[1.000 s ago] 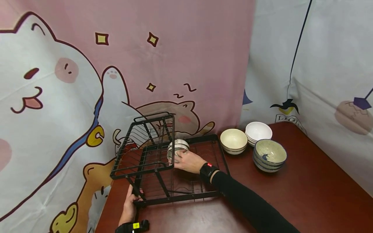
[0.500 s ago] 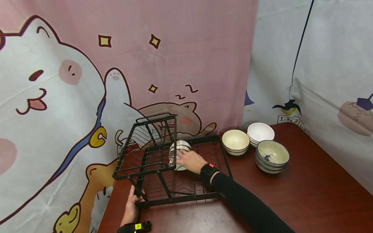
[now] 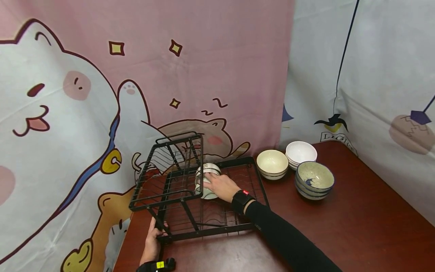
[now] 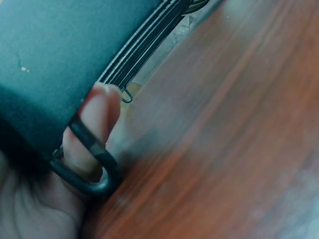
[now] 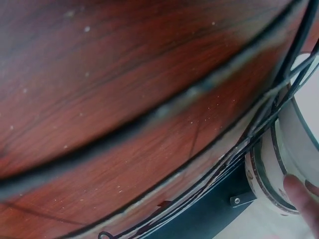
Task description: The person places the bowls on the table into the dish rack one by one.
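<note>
Gripping corner: our left hand holds the black rack at its near-left corner. Left wrist view shows us a finger beneath a dark panel, beside a bent wire loop.
Black rack: two wire levels, on the counter. The upper tier stands over the left part of the lower one.
Rack bowls: several pale bowls with dark bands, tipped on their sides in the lower level, at the upper tier's right edge. We can't count them behind the wires and hand.
Right hand: our right hand lies on those bowls, fingers reaching out fairly straight. Right wrist view gives us one fingertip at a bowl's outer wall; thumb contact we can't tell.
Cream stack: upright cream bowls, just right of the rack's far end.
White stack: upright white bowls, right of the cream ones and slightly farther from us.
Speckled stack: blue-rimmed bowls, nearer us than the white ones, dark blue motif inside the top one.
Wrists: black watch and black sleeve on our right; yellow-patched black band on our left.
Backdrop: pink cloth with cartoon cats; pale cloth to its right.
</note>
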The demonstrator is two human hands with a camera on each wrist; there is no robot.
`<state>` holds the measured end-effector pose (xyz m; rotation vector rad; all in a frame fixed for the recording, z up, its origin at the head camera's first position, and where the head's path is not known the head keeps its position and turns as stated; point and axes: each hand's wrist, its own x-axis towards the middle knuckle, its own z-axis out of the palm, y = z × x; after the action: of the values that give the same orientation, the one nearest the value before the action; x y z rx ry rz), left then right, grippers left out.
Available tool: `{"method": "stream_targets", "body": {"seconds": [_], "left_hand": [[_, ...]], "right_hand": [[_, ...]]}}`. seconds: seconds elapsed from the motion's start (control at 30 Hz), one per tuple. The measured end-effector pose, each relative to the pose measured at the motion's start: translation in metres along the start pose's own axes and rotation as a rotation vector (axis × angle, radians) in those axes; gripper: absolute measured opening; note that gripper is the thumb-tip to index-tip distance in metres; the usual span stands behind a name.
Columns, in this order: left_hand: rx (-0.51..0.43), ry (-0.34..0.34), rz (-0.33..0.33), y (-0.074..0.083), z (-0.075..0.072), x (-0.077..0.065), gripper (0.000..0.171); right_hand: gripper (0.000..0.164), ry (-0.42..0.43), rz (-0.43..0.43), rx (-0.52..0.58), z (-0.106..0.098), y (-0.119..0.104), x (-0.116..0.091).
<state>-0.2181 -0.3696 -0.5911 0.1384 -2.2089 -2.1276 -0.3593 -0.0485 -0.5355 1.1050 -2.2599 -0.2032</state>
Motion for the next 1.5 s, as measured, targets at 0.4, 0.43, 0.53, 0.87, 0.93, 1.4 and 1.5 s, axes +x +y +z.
{"method": "stream_targets", "body": {"seconds": [0.4,0.43,0.53,0.87,0.93,1.4,1.5], "left_hand": [[-0.006,-0.005,0.014,-0.002,0.002,0.001,0.067],[-0.005,-0.002,0.017,-0.002,0.002,0.001,0.066],[0.004,0.003,0.006,-0.001,0.003,0.001,0.066],[0.014,0.012,0.002,-0.001,0.004,0.002,0.069],[0.019,0.018,-0.004,0.000,0.004,0.002,0.067],[0.004,0.027,-0.009,-0.003,0.001,0.000,0.057],[0.008,0.030,-0.006,-0.002,0.003,0.000,0.053]], "right_hand": [[0.049,0.026,-0.075,-0.084,-0.007,0.006,-0.001],[0.048,0.027,-0.080,-0.084,-0.008,0.006,-0.001],[0.044,0.016,-0.090,-0.080,-0.010,0.006,0.000],[0.041,0.102,-0.119,-0.003,-0.015,0.009,0.001],[0.041,0.127,-0.130,0.000,-0.020,0.011,0.004],[0.039,0.165,0.020,0.140,-0.054,0.045,-0.013],[0.041,0.167,0.070,0.174,-0.062,0.055,-0.027]]}}
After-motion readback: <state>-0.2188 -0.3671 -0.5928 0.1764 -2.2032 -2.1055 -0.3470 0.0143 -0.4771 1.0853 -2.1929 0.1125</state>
